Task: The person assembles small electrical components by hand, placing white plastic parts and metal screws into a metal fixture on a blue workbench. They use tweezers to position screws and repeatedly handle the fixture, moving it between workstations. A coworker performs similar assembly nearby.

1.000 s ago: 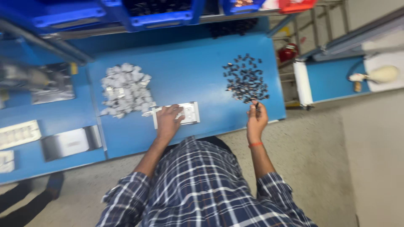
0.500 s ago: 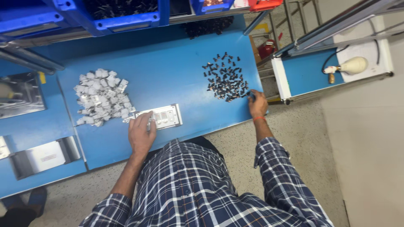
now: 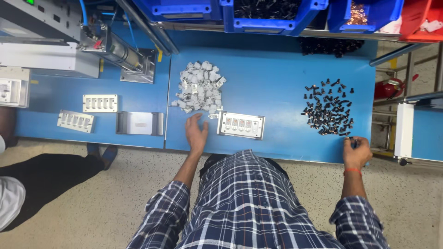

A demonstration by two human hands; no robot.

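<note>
— Blue bench (image 3: 277,87) under the head camera, speckled floor below it, bins on a rack along the far edge. Where do the hands sit?

— Left hand (image 3: 196,133) lies flat near the front edge, fingers spread and loose, its grip open on nothing. Fingertips point at the heap of small white plastic parts (image 3: 198,92), just short of it. Just beside the hand's right stands a white fixture plate (image 3: 241,125) with a row of pockets.

— And the other?

— Right hand (image 3: 356,151) is at the bench's front right corner, arm stretched out, fingers pinched shut on a small black part (image 3: 352,140). That sits just below the scatter of small black parts (image 3: 328,111).

— Containers?

— Blue bin (image 3: 272,16) holds dark parts. Next one, another blue bin (image 3: 364,14), holds copper-coloured pieces. Red bin (image 3: 422,20) at the far right; I cannot tell its contents clearly.

— Left side?

— Two more white fixture plates (image 3: 87,112) and a metal block (image 3: 139,123), well apart from both hands.
</note>
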